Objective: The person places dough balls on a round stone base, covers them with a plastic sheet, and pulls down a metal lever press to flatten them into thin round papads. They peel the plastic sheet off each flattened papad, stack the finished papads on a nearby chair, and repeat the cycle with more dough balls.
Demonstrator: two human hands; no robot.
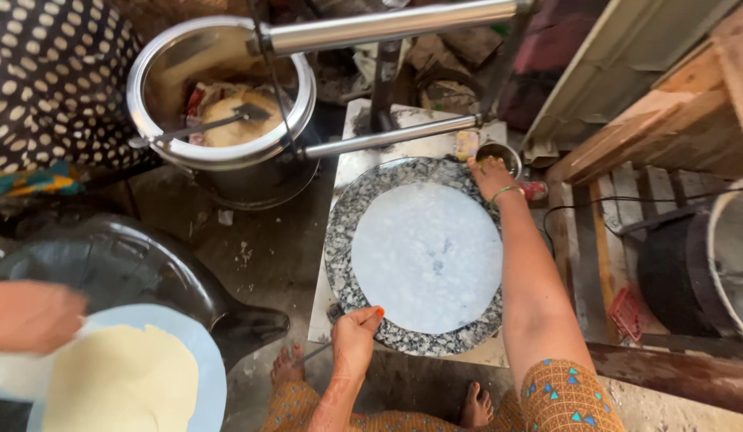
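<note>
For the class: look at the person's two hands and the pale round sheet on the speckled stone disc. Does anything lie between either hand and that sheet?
Nothing visible does. The left hand touches the pale round sheet at its near edge; the right hand rests at its far edge on the speckled stone disc.

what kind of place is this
Probably a small home or backyard food workshop for flatbreads or papad. A round stone slab carries a thin white sheet, a steel pot holds dough, and a rolled disc lies on a plate. The floor is rough, and scrap wood is stacked nearby.
</note>
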